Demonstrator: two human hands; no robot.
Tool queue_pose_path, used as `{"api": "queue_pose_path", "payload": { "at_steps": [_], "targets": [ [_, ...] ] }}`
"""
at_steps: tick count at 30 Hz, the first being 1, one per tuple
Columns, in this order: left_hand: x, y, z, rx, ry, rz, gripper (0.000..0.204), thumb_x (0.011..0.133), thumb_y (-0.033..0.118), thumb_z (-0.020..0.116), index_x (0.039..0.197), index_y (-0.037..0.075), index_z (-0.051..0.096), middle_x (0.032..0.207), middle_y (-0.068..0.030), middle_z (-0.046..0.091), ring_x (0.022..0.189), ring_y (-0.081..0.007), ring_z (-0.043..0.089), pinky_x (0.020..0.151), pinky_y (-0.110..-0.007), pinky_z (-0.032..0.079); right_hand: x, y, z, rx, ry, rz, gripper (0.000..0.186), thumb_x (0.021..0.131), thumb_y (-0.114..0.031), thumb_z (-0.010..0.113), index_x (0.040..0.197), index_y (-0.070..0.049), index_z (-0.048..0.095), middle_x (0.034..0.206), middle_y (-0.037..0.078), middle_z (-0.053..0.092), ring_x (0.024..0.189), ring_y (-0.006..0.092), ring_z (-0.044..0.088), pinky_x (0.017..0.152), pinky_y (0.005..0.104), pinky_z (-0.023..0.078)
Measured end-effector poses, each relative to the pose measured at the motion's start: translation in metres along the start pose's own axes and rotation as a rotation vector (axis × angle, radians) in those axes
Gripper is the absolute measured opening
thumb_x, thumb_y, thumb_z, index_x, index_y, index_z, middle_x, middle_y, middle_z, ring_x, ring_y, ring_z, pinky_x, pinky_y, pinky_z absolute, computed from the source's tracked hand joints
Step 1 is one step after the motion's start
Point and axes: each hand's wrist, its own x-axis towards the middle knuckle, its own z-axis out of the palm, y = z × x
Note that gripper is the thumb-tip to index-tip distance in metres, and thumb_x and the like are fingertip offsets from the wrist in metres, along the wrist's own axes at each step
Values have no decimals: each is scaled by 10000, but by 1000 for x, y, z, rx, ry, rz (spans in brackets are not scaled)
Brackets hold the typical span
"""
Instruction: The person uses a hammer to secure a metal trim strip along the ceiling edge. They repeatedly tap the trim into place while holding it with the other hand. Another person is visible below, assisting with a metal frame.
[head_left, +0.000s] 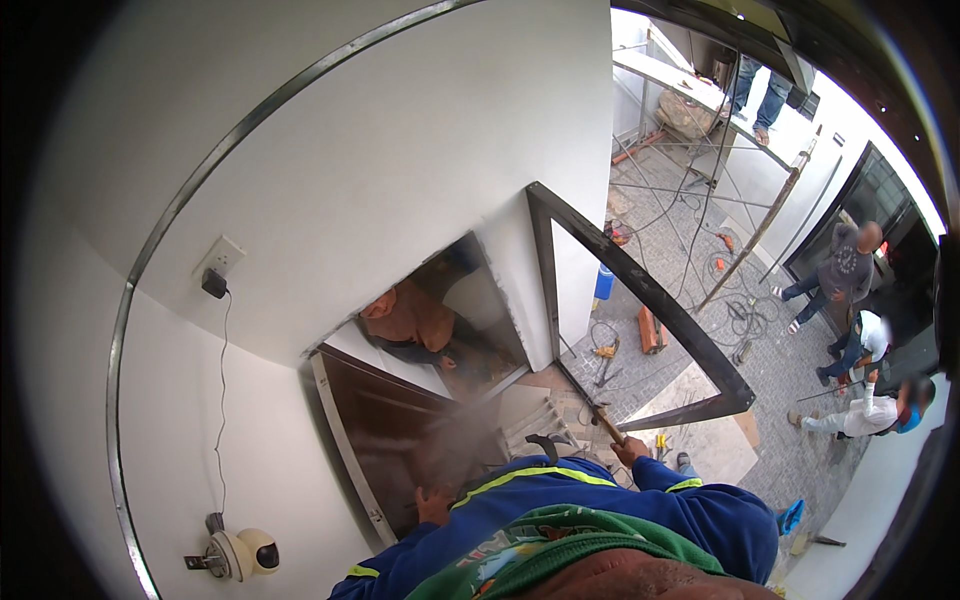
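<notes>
My right hand (630,452) is closed around the wooden handle (607,422) of a tool; its far end, beside the dark metal frame (640,265), is hard to make out. That frame stands out from the white wall at an angle, with an open middle. My left hand (432,505) lies against the brown panel (375,440), its fingers apart and nothing seen in them. Hazy dust blurs the area between my hands. Above the panel, a rectangular pane or opening (490,300) shows a person's shape; I cannot tell whether it is a reflection.
A socket with a black plug (214,283) and a white camera (240,555) are on the left wall. Scaffolding (750,245), cables, an orange toolbox (652,330) and a pale board (700,440) occupy the right-hand floor. Several people (845,270) stand at far right.
</notes>
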Motion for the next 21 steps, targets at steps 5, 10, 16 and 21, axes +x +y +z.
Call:
{"api": "queue_pose_path", "payload": {
  "at_steps": [5,10,16,21],
  "targets": [
    [-12,22,-43,39,-36,2,262,927,271,575,1101,272,771,1313,-58,622,1268,-221,539,1169,-668,177,2,13,-3,-72,-27,-12,581,913,-547,645,1059,9,728,1054,267,726,1028,427,697,918,497,539],
    [-33,43,-85,14,-58,-67,239,960,302,587,1106,162,713,1406,-71,551,1336,-268,494,1172,-636,233,11,24,-6,-126,-2,-93,574,880,-530,692,967,36,718,974,291,718,965,455,695,881,514,538],
    [-57,62,-126,-297,108,-224,177,908,211,640,1059,125,675,1388,-77,573,1357,-300,487,1171,-598,263,20,17,-15,-182,46,-107,539,860,-491,733,964,38,727,934,293,718,946,458,702,862,519,545],
    [-57,59,-133,-835,440,-517,133,946,151,607,1051,71,596,1132,-110,682,1101,-297,645,987,-449,469,44,21,-13,-238,37,-211,530,865,-502,722,909,27,735,892,286,717,903,455,704,838,524,547]
  ]
}}
